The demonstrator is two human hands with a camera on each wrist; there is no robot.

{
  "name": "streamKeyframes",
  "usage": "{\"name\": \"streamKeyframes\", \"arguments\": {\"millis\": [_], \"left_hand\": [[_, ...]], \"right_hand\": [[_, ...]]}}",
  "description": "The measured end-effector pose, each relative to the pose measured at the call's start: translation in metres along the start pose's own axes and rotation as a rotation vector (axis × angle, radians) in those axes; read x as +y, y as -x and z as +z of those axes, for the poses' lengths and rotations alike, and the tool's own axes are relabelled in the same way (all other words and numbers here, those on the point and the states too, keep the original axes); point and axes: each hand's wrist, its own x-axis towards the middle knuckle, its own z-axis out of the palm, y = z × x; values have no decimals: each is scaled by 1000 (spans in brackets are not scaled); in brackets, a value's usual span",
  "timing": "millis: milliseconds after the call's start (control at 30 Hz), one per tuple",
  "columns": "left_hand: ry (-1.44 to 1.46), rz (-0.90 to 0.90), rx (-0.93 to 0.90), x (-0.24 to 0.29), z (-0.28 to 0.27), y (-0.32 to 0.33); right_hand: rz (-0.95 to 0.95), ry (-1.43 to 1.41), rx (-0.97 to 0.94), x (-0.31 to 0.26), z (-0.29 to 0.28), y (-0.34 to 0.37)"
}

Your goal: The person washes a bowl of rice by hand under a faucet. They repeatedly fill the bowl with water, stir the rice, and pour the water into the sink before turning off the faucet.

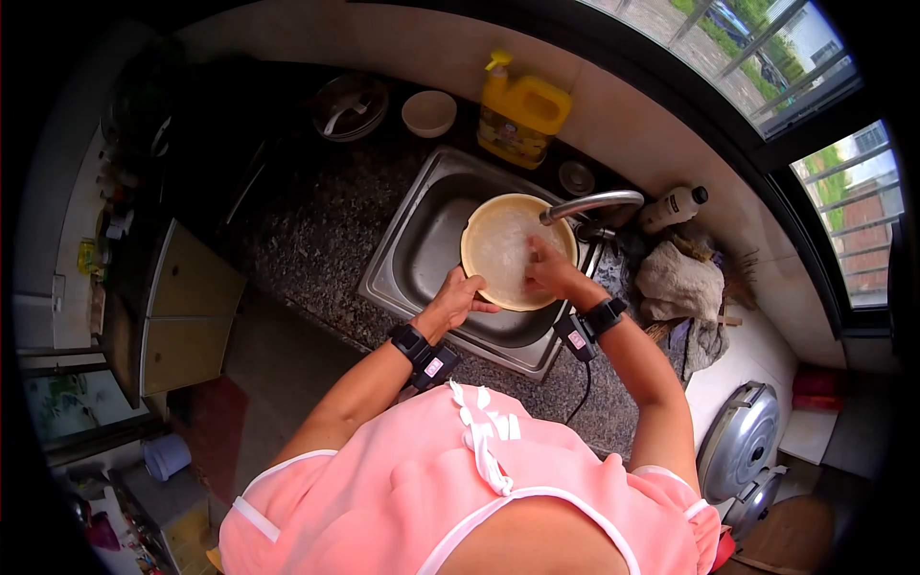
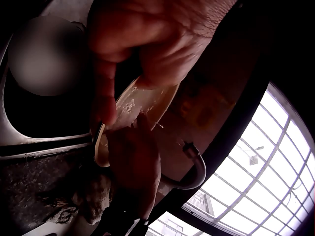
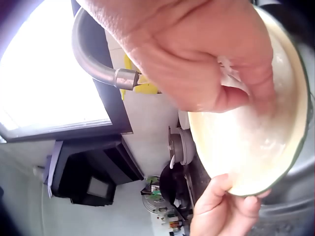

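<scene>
Left hand point(image 1: 454, 303) grips a bowl point(image 1: 467, 257) of cloudy water point(image 1: 500, 247); right hand point(image 1: 553, 271) dips inside, its grasp unclear

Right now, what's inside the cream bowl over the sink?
Cloudy whitish liquid in the bowl, with the right hand partly in it. Bottom isn't visible: liquid and hand cover it, so can't tell what's there.

The speckled table point(image 1: 307, 230) carries a metal sink point(image 1: 426, 220). Stacked dishes point(image 1: 345, 120) sit far left, a pale bowl point(image 1: 428, 113) just beside them, a yellow jug point(image 1: 522, 115) farther right, a crumpled cloth point(image 1: 678, 278) at right.
</scene>
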Motion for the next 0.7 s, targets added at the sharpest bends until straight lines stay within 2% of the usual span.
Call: {"name": "streamKeyframes", "arguments": {"millis": [67,167,200,300,433,533,700], "left_hand": [[19,1,-7,2,0,2],[13,5,-7,5,2,5],[4,3,-3,5,1,5],[-15,-3,-2,6,0,4],[-14,-7,-5,7,-1,4],[-8,8,11,7,-2,4],[-20,-6,10,7,-3,5]], "right_hand": [[73,-427,-53,-4,6,3],[-327,-30,16,-11,11,0],[-385,110,-6,-8,12,-6],[-782,725,51,-8,22,-2],[-754,1215,154,1,27,8],[-790,1414,219,7,3,6],[-804,1303,368,9,-10,-4]]}}
